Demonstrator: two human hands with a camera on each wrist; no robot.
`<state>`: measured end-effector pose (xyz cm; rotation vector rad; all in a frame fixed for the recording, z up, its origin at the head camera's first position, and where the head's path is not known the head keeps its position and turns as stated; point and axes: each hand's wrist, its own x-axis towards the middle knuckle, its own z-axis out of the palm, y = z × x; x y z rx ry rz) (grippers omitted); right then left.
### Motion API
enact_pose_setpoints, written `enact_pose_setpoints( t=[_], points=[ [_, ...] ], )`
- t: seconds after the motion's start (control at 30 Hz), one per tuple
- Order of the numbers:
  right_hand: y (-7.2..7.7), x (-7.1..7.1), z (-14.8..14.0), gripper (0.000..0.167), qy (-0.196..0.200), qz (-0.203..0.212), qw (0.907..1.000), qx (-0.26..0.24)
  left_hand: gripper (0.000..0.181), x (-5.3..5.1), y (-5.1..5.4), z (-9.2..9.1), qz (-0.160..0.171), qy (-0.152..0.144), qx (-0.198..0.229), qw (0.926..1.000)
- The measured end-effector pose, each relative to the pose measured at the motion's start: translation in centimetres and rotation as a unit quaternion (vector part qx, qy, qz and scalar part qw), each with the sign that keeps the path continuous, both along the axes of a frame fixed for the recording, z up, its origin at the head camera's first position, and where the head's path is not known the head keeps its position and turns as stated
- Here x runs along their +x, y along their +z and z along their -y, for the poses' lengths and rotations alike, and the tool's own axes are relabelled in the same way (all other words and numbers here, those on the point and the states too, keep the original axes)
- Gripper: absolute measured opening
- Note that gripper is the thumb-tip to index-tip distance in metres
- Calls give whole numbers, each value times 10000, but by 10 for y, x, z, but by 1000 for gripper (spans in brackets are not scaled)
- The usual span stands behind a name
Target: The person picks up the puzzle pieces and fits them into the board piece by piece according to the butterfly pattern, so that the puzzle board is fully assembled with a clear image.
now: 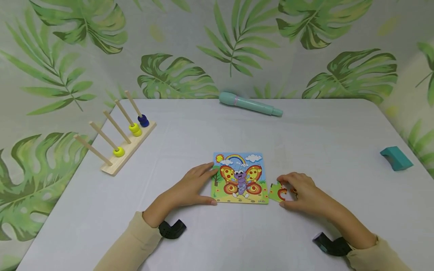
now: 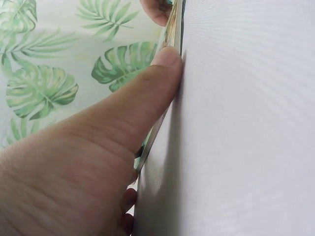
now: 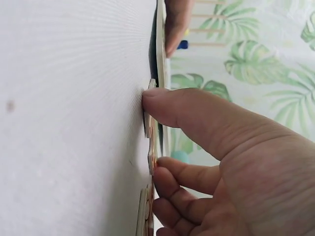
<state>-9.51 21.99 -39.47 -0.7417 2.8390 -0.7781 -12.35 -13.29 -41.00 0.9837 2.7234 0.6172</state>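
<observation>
A square butterfly jigsaw puzzle [image 1: 241, 178] lies picture side up on the table. My left hand [image 1: 190, 187] touches its left side, with the thumb at the lower corner and the fingers farther up; in the left wrist view the thumb [image 2: 147, 93] lies straight along the board's edge. To the right of the board, my right hand [image 1: 303, 194] pinches a green puzzle piece [image 1: 277, 192] with a red and orange arc between thumb and fingertips. Another puzzle piece [image 3: 142, 214] shows close under the fingers, partly hidden by the hand.
A wooden peg stand [image 1: 130, 154] with yellow and dark blue rings stands at the left. A teal microphone-shaped toy [image 1: 251, 104] lies along the back edge, and a teal arch block [image 1: 396, 158] sits far right. Leaf-patterned cloth [image 1: 237, 49] hangs behind the table.
</observation>
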Motion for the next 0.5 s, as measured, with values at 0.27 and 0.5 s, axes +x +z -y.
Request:
enact_pose_setpoints(
  t=[0.27,0.5],
  points=[
    [3,-1,5,54,75,-11,9999,84,94,0,-1,0,50,4,-24,10000],
    [6,-4,3,56,123,-100,9999,16,94,-1,-2,1,44,-5,-15,10000]
  ],
)
